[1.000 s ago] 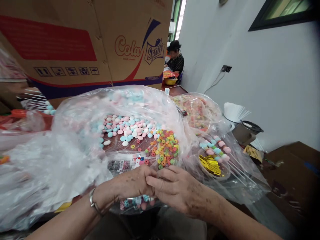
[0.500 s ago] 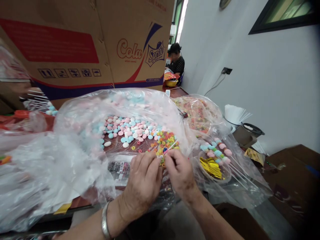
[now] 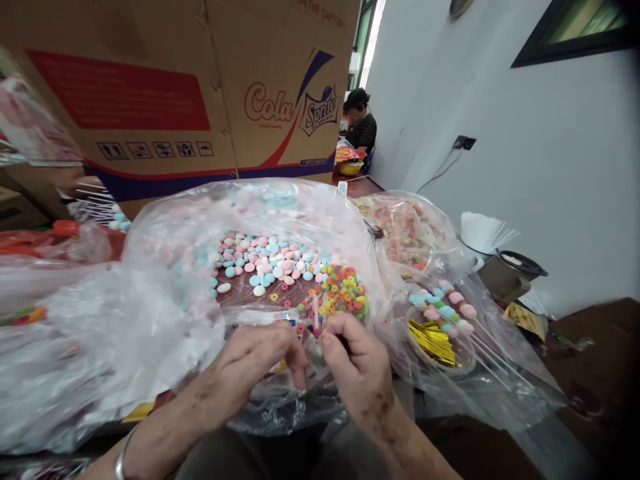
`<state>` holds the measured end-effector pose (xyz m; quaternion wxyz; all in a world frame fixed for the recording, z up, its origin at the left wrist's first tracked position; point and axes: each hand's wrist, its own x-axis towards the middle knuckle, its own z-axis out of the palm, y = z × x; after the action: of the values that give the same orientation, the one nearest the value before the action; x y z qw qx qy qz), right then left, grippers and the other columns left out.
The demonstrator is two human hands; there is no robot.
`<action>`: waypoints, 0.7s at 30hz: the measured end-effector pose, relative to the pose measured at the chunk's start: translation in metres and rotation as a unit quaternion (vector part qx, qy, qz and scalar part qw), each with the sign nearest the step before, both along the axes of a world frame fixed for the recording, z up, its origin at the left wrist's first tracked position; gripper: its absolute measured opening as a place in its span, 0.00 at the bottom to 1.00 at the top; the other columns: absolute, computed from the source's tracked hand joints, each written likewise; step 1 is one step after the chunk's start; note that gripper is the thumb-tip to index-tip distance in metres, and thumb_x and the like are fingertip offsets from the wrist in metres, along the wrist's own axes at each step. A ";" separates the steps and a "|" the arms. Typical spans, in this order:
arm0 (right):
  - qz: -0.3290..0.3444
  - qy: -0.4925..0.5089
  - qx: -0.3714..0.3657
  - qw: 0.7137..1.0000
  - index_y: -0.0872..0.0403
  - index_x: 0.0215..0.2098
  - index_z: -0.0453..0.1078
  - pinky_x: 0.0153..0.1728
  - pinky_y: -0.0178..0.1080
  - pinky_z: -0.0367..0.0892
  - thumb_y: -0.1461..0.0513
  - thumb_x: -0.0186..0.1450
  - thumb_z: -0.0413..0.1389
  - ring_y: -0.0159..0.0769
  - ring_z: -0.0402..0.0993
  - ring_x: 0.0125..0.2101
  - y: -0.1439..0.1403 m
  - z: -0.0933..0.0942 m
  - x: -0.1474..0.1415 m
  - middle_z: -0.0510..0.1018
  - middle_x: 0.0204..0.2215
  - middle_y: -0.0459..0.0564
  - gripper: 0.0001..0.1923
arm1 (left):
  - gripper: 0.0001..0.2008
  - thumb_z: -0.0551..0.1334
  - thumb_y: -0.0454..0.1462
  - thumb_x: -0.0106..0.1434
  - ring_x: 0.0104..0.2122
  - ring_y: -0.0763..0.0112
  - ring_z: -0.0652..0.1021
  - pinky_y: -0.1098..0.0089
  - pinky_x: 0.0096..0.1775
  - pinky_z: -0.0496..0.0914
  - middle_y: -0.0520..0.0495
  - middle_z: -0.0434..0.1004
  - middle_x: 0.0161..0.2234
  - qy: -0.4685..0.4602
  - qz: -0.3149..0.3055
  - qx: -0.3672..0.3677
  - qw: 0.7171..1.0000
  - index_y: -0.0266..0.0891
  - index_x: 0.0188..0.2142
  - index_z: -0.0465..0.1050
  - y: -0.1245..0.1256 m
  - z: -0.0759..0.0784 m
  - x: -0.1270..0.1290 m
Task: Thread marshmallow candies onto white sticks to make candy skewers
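Cardboard carton (image 3: 200,87), printed "Cola" and "Sprite", at rear. Second clear bag of coloured sweets (image 3: 405,230), right of centre. Bowl of gold twist ties (image 3: 434,341) with finished candy skewers (image 3: 445,308) laid across. White paper stack (image 3: 483,231) by wall. Seated person (image 3: 361,127) at far end.

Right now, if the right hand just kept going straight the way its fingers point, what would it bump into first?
The right hand points up and away from the person, so it would most likely meet the pile of small colourful candy rings lying on the clear plastic bag, with the pastel round candies beyond. Depth is hard to judge.
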<state>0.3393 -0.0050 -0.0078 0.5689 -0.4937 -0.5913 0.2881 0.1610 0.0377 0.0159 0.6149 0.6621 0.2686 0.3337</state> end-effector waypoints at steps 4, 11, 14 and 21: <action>0.035 -0.030 0.015 0.999 0.52 0.28 0.66 0.23 0.30 0.59 0.66 0.65 0.51 0.27 0.62 0.21 -0.007 -0.002 -0.011 0.66 0.21 0.40 0.07 | 0.20 0.61 0.53 0.67 0.39 0.61 0.77 0.68 0.40 0.70 0.48 0.81 0.35 0.040 0.160 -0.115 0.980 0.42 0.34 0.81 -0.012 -0.011 -0.001; 0.086 -0.128 0.191 0.970 0.53 0.29 0.66 0.35 0.35 0.65 0.69 0.65 0.50 0.32 0.67 0.29 -0.010 -0.008 -0.029 0.71 0.25 0.45 0.09 | 0.16 0.74 0.45 0.56 0.32 0.68 0.78 0.72 0.36 0.72 0.52 0.79 0.33 -0.086 0.181 -0.244 0.949 0.42 0.39 0.76 -0.031 -0.008 0.001; 0.173 -0.009 0.033 0.984 0.52 0.27 0.64 0.32 0.34 0.63 0.66 0.65 0.52 0.31 0.65 0.28 -0.013 -0.014 -0.041 0.69 0.25 0.43 0.08 | 0.25 0.77 0.43 0.51 0.33 0.65 0.80 0.69 0.38 0.75 0.49 0.82 0.37 -0.153 0.240 -0.239 0.928 0.44 0.46 0.75 -0.042 -0.012 0.000; 0.276 0.077 -0.223 0.932 0.54 0.29 0.68 0.27 0.31 0.58 0.59 0.67 0.56 0.29 0.63 0.26 -0.014 -0.026 -0.059 0.68 0.23 0.41 0.10 | 0.19 0.72 0.44 0.57 0.22 0.73 0.74 0.73 0.23 0.73 0.52 0.81 0.34 -0.155 0.355 -0.174 0.906 0.49 0.48 0.76 -0.066 -0.024 -0.050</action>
<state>0.2804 -0.0189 -0.0334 0.3860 -0.4011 -0.5792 0.5955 0.1111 -0.0282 -0.0086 0.5950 0.3458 0.4407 0.5764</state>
